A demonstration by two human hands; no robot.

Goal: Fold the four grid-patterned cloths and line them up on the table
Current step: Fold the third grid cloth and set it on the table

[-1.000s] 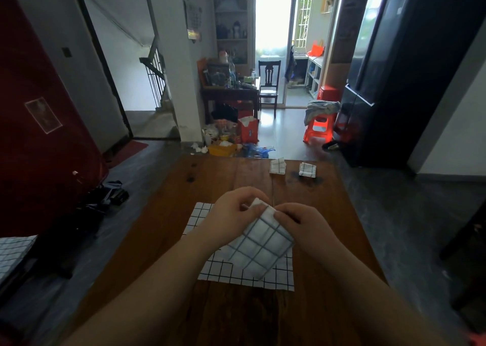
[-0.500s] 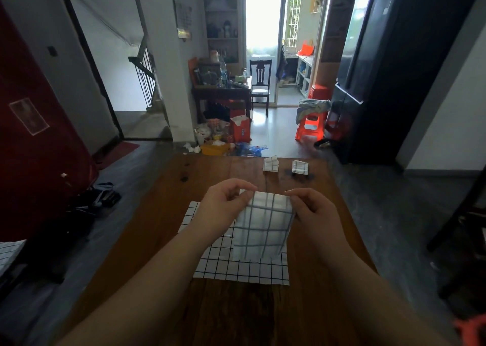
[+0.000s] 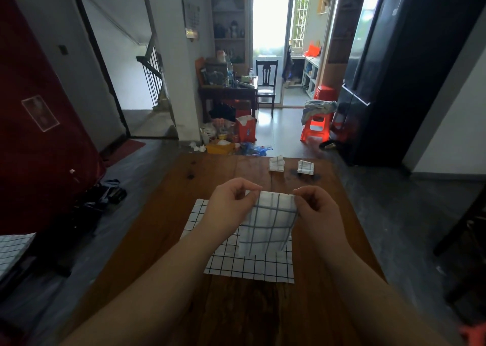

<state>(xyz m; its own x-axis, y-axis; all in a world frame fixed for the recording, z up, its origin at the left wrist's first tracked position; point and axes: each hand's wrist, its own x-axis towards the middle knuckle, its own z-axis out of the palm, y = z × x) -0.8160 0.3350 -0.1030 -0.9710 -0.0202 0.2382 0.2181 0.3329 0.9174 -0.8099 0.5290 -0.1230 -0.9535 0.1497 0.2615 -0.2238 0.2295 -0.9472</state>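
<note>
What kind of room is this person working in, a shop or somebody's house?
Most likely somebody's house, an open living and dining area. A wooden table sits in front, a tall dark fridge stands at right, and a staircase rises at left.

2 folded cloths (image 3: pixel 276 163) (image 3: pixel 305 167), flat cloth (image 3: pixel 236 269), hanging cloth (image 3: pixel 268 224).

I am pinching the folded cloth (image 3: pixel 268 223) by its top corners, left hand (image 3: pixel 231 203) and right hand (image 3: pixel 317 209), above a flat cloth (image 3: pixel 236 264) lying on the table (image 3: pixel 163 227).
</note>
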